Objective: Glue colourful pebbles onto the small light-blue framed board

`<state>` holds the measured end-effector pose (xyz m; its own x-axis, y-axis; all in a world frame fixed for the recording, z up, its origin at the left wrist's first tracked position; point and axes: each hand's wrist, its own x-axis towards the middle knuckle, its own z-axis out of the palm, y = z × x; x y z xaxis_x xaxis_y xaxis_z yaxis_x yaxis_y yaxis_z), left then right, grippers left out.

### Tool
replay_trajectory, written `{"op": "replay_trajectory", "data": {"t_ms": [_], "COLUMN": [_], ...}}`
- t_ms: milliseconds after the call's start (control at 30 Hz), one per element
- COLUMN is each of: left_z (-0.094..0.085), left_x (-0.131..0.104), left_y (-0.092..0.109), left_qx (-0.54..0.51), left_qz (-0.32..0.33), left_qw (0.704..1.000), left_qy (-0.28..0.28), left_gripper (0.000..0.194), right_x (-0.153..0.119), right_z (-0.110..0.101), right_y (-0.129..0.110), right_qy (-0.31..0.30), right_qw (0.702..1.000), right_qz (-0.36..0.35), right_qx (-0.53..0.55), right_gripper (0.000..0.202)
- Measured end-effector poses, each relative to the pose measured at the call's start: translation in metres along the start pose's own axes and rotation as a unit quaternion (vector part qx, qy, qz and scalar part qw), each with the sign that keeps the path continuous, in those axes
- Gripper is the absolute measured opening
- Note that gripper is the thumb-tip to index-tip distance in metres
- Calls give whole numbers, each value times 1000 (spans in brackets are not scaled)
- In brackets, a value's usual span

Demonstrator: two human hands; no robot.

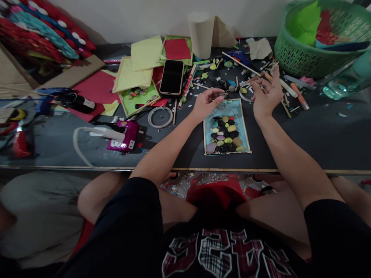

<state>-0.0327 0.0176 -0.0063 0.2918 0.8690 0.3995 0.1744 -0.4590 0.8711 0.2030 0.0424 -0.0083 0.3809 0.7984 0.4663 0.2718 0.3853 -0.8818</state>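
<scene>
A blue panel with a thin wooden frame [245, 127] lies on the dark table in front of me, with rows of coloured pebbles [226, 133] on its lower part. Over its upper left corner is my left hand [209, 102], fingers curled and pinched on something small that I cannot make out. My right hand [267, 94] is raised to the right of the panel, its fingers apart and nothing seen in it. Behind that hand a clear tape ring [245, 99] lies partly hidden, among scattered pebbles and sticks.
A phone [172, 77] rests on framed yellow panels at the back left. Nearer are a purple power socket [130, 135] and a tape roll [160, 117]. A green basket [307, 58] and a glass bottle [343, 83] stand at the right. Another person's leg [43, 208] shows at left.
</scene>
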Motion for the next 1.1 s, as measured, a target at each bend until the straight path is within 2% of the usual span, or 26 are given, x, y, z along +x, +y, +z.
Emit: {"op": "replay_trajectory", "data": {"t_ms": [133, 367, 533, 733, 900, 1000, 1100], "left_z": [0, -1, -1, 0, -1, -1, -1], "left_x": [0, 1, 0, 0, 2, 4, 5], "left_y": [-1, 0, 4, 5, 1, -2, -2], "left_qx": [-9, -1, -9, -19, -15, -28, -44], "left_qz": [-2, -1, -2, -4, -10, -15, -19], "left_qw": [1000, 1000, 999, 999, 999, 999, 999], "left_qy": [-2, -28, -31, -33, -32, -16, -9], "left_gripper": [73, 68, 67, 68, 67, 67, 68], "right_x": [1, 5, 1, -2, 0, -2, -4], "right_z": [0, 0, -1, 3, 3, 3, 5], "right_y": [8, 17, 3, -7, -6, -10, -17], "right_qy": [-25, -62, -16, -12, 9, -8, -9], "right_qw": [999, 998, 999, 999, 999, 999, 995], "right_qz": [24, 3, 28, 9, -24, 14, 47], "right_qx": [-4, -4, 4, 41, 22, 37, 85], "right_gripper": [93, 88, 83, 70, 73, 75, 93]}}
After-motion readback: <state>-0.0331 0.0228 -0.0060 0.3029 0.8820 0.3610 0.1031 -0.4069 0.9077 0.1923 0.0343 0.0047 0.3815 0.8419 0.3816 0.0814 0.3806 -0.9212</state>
